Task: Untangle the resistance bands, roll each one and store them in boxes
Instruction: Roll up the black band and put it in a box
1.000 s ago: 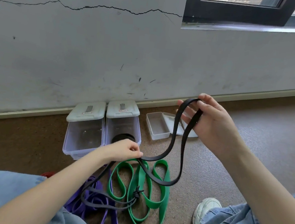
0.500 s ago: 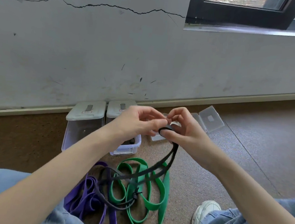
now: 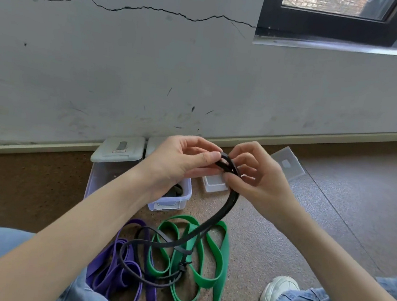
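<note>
My left hand (image 3: 179, 163) and my right hand (image 3: 257, 179) meet in front of me, both pinching a small coil at the end of the black resistance band (image 3: 226, 208). The rest of the black band hangs down and loops over the floor. Under it lie the green band (image 3: 207, 259) and the purple band (image 3: 115, 270), still tangled together. A clear box (image 3: 171, 203) behind my left hand holds a dark rolled band. A second lidded clear box (image 3: 115, 157) stands to its left.
A small open box (image 3: 213, 186) and its loose clear lid (image 3: 287, 163) lie by the wall behind my right hand. My knees in jeans and a white shoe (image 3: 278, 294) frame the bands on the brown floor.
My hands came together from wide apart. The long black loop they held stretched out is now being wound into a small coil between my fingertips.
</note>
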`<state>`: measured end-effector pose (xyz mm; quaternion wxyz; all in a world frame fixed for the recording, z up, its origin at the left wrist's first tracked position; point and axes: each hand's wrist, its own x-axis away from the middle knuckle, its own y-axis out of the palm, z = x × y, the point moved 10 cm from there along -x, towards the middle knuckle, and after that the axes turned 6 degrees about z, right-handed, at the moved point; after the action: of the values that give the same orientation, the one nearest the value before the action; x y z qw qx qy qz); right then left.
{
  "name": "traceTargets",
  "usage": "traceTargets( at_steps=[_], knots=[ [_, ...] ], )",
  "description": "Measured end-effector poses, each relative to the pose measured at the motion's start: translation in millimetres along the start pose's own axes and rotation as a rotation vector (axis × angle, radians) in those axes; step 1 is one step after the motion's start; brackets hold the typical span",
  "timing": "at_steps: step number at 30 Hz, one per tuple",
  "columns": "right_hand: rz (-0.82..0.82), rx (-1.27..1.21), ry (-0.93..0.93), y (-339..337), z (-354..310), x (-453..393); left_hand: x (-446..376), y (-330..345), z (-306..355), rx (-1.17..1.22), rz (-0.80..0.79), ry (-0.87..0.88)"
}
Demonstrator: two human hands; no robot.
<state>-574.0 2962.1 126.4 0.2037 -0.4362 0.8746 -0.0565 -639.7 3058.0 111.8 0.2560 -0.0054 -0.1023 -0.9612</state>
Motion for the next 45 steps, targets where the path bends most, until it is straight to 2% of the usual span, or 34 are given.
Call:
traceTargets(
  at_steps=[3, 7, 8, 10, 13, 17, 20, 22, 24, 26, 29, 32, 34, 38, 40, 42, 43, 45],
  knots=[
    [0.088, 0.066, -0.042, -10, -4, -1, -2, -3, -4, -0.013, 0.043, -0.015],
    [-0.003, 0.406, -0.194, -5, -10, 1, -3, -3, 4, -0.658, 0.046, 0.170],
    [-0.026, 0.486, -0.250, -1, -13, 2, -2, 1, 4, -0.717, 0.015, 0.186],
    [-0.044, 0.565, -0.326, 4, -18, 4, -1, 7, 0, -0.687, -0.057, 0.144],
    [-0.050, 0.578, -0.362, 10, -21, 6, -3, 5, -7, -0.698, -0.079, 0.053],
    [0.007, 0.384, -0.153, 0, -8, 2, 3, 4, -21, -0.497, -0.147, -0.107],
    [0.034, 0.339, -0.092, -1, -6, 2, 7, 5, -29, -0.411, -0.183, -0.165],
    [0.025, 0.204, -0.008, -2, 0, 0, 3, -1, -28, -0.323, -0.120, -0.158],
    [-0.004, 0.002, 0.114, -1, 10, -1, -4, -13, -24, -0.203, 0.012, -0.126],
    [-0.020, -0.099, 0.178, 3, 15, -1, -5, -18, -23, -0.074, 0.106, -0.111],
    [0.028, -0.006, 0.105, 4, 9, -2, -4, -11, -30, 0.095, 0.118, -0.138],
    [0.077, 0.193, -0.025, -3, -4, -5, -2, -4, -38, 0.161, 0.034, -0.215],
    [0.020, 0.283, -0.092, -4, -12, -5, 0, -2, -38, 0.096, -0.055, -0.259],
    [-0.242, 0.530, -0.285, 21, -22, 7, 6, 7, -31, -0.538, -0.298, -0.111],
    [-0.347, 0.614, -0.315, 34, -18, 13, 12, 17, -31, -0.663, -0.374, -0.072],
    [-0.326, 0.599, -0.301, 32, -18, 13, 12, 18, -23, -0.703, -0.328, -0.008],
    [-0.254, 0.521, -0.248, 24, -17, 8, 9, 14, -16, -0.671, -0.260, 0.025],
    [-0.056, 0.196, -0.041, 1, -10, -2, 4, 2, -3, -0.481, -0.078, 0.053]
  ],
)
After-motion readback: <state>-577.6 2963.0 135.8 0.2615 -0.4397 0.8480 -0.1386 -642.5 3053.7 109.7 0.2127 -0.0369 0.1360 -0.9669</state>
